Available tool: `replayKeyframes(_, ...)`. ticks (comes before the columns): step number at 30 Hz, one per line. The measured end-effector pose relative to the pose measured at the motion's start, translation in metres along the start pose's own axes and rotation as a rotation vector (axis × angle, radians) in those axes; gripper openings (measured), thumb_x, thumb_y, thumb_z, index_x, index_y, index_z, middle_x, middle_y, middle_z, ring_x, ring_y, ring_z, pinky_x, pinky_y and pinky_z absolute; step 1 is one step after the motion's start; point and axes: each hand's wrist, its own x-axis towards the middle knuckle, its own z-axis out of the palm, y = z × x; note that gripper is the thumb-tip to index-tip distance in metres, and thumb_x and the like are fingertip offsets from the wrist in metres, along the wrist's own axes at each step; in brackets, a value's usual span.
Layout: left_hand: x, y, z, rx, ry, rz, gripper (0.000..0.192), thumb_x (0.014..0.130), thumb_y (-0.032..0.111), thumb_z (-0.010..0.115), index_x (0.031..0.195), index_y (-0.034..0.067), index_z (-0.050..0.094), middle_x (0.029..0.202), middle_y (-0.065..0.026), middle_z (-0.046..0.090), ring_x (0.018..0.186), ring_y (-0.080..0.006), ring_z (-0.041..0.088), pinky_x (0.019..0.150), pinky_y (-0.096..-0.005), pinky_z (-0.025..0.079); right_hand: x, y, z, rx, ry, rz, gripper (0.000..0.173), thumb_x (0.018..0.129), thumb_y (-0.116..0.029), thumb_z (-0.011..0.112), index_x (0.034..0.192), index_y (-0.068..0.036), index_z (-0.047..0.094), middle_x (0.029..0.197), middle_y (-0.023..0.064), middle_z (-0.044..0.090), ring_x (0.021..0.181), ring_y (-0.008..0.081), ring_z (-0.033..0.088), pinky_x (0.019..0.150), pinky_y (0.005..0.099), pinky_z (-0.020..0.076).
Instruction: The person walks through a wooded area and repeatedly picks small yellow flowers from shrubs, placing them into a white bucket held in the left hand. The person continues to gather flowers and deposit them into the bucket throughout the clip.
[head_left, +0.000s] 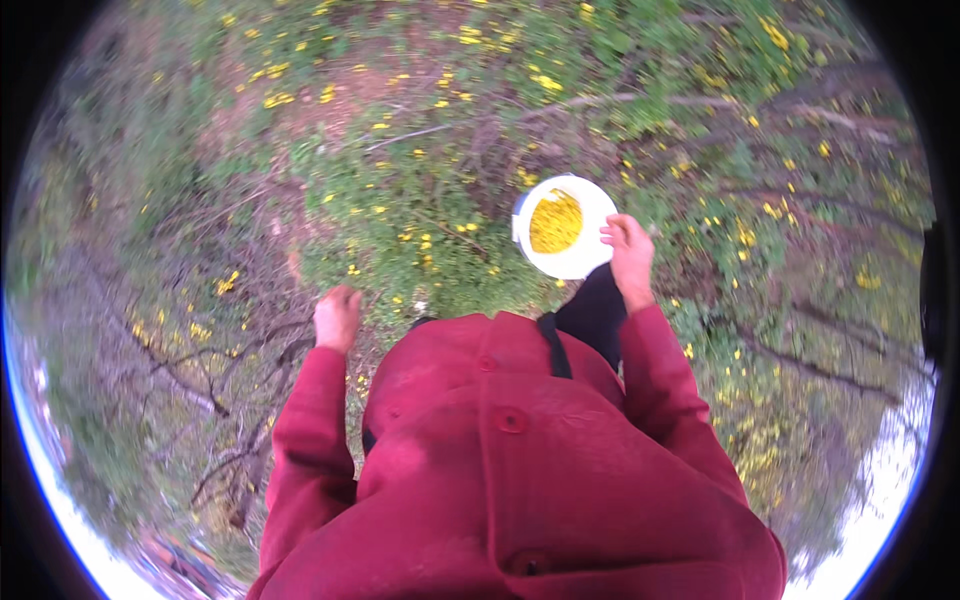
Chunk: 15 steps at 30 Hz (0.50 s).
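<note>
A white plastic bucket (594, 257) with yellow flowers (556, 223) in it stands in front of me, a little right of the middle. My right hand (628, 247) is at the bucket's right rim with its fingers bent; whether it touches or grips the rim is hard to tell. Over the plants on the left, my left hand (337, 316) hangs with its fingers curled in. Nothing shows in it, but the inside of that hand is hidden. Both arms wear red sleeves, and a red buttoned coat (525, 450) fills the lower middle.
Low green plants with yellow blossoms (277, 99) cover much of the ground, with reddish soil between them. A long thin branch (540, 109) lies across beyond the bucket. Bare dark branches (247, 330) spread at the left, and more (817, 364) at the right.
</note>
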Motion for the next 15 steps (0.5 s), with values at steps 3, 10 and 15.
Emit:
replayKeyframes(3,-0.015,-0.019,0.016,0.265,-0.149,-0.152,0.081,0.066,0.02,0.074,0.131,0.002,0.029,0.132,-0.0313,0.023,0.11,-0.0405,0.047,0.092,-0.0388,0.042,0.008,0.048,-0.014,-0.631,-0.043,-0.019,0.031,0.074,-0.009,0.063,0.104,-0.01,0.058,0.117,0.0152,0.049,0.092,0.0311,0.057,0.083,0.0364,0.0462)
replayKeyframes(10,-0.057,-0.01,0.055,-0.016,-0.344,-0.342,0.037,0.078,0.024,0.064,0.108,0.003,0.058,0.099,-0.0202,0.062,0.086,-0.0309,0.061,0.078,-0.0373,0.048,0.014,0.173,-0.019,-0.327,-0.019,0.68,0.045,0.075,-0.017,0.063,0.111,0.007,0.052,0.104,0.0175,0.061,0.099,0.0259,0.058,0.086,0.0324,0.0437)
replayKeyframes(15,-0.089,0.015,0.082,-0.197,-0.498,-0.364,0.032,0.081,0.023,0.06,0.106,0.003,0.059,0.094,-0.0167,0.064,0.078,-0.0274,0.064,0.073,-0.0354,0.05,-0.001,0.246,0.009,0.08,0.09,1.153,0.052,0.078,-0.027,0.061,0.123,-0.007,0.044,0.117,0.0115,0.05,0.091,0.0277,0.049,0.07,0.0495,0.0395)
